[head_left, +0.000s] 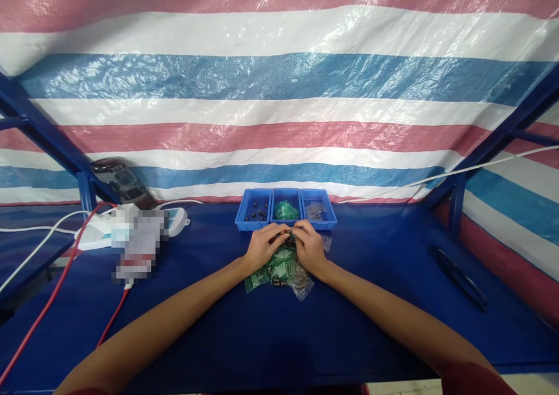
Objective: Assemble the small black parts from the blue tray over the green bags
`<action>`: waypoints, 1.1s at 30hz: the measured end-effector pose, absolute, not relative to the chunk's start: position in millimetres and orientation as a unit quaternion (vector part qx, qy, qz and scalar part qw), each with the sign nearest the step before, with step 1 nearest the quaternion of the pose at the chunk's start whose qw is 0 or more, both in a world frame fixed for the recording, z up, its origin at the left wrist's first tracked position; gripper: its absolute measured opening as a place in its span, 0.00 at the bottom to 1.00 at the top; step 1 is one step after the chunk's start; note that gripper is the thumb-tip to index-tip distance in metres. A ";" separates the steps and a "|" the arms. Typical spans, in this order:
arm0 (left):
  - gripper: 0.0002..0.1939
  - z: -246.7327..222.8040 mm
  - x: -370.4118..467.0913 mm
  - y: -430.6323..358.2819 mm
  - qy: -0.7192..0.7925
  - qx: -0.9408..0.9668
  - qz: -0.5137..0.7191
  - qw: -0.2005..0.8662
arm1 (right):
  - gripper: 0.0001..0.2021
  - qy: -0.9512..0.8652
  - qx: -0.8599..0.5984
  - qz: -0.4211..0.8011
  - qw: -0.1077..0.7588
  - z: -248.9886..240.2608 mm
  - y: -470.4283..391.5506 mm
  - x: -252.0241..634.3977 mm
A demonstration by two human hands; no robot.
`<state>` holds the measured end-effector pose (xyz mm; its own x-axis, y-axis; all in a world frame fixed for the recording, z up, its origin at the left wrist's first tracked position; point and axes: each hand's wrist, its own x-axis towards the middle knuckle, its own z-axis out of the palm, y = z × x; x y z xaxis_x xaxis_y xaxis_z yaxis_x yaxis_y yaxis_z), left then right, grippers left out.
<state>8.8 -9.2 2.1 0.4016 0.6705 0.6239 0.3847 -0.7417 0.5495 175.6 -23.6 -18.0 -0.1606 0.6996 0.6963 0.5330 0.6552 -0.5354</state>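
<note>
Forearms (174,316) slant inward over the blue counter (244,337) and converge on the near side of the middle bin (286,194). On that same side lies a loose pile: green packets (283,264), with clear plastic bags (302,283) along the right and a few dark, metallic-looking pieces (278,282) showing low down. At the pile's far end, close to the middle bin's front wall, the left hand (264,246) and the right hand (311,248) come together over a small dark piece (290,239). It sits between them, to the right of one and the left of the other, so neither is clearly nearer; its long axis is hidden by the fingers. Both hands seem to pinch it, backs turned up, fingers bent inward.

Beyond them, the left bin (255,226) adjoins the middle bin and carries small dark knob-like parts (261,214); green packets fill part of the middle one; the right bin (325,225) holds clear bagged items (314,211). Well left of the middle bin is a white power strip (177,221); well right, a slender dark object (460,281), possibly eyeglasses. Behind the middle bin rises a striped tarpaulin (279,109).
</note>
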 end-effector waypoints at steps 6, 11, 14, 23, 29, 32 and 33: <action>0.11 2.4 9.0 -10.4 0.319 0.821 0.445 0.161 | 0.15 -0.755 -0.407 0.078 0.509 -17.9 -24.3 175.2; 0.11 2.8 9.9 -11.0 0.323 0.820 0.447 0.151 | 0.15 -0.754 -0.406 0.076 0.511 -18.9 -24.4 175.4; 0.12 2.8 10.1 -11.3 0.323 0.822 0.447 0.145 | 0.15 -0.751 -0.402 0.077 0.519 -19.1 -24.2 175.5; 0.12 1.7 9.4 -10.7 0.323 0.822 0.448 0.142 | 0.15 -0.744 -0.394 0.065 0.536 -19.5 -23.5 175.7; 0.10 2.5 10.1 -9.2 0.339 0.816 0.448 0.139 | 0.16 -0.735 -0.379 0.062 0.559 -20.5 -21.9 177.0; 0.10 2.4 11.0 -8.0 0.345 0.809 0.457 0.133 | 0.16 -0.727 -0.378 0.067 0.569 -18.5 -22.5 177.6; 0.10 2.3 11.2 -7.6 0.348 0.807 0.458 0.131 | 0.16 -0.723 -0.380 0.071 0.573 -17.5 -23.0 177.8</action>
